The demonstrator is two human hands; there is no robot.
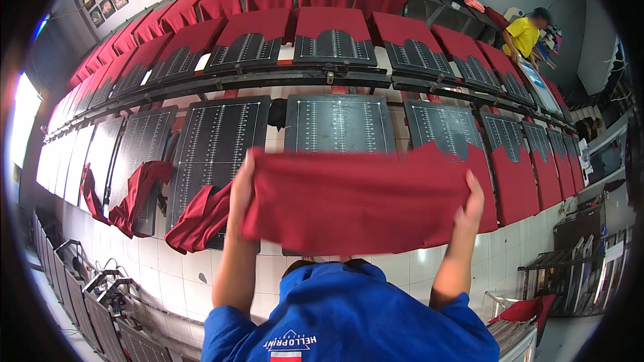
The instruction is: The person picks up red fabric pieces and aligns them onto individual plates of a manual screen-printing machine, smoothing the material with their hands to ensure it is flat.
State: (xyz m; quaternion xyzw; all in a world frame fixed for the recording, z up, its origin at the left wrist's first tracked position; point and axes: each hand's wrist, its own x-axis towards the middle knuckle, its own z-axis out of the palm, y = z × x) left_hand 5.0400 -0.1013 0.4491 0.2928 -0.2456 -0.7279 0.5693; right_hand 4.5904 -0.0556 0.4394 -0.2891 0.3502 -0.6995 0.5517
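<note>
Left hand (243, 193) and right hand (471, 204) span a red cloth (355, 201)

Each hand is clamped on one end of it, holding it stretched in front of a dark marked board (339, 121). Near the left hand, a crumpled red piece (201, 220) lies on another board (218, 131); a co-worker (522, 39) in yellow stands well apart.

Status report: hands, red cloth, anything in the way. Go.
Left hand, right hand gripping opposite ends. Red cloth spread between them. Crumpled cloths on boards, left side.
</note>
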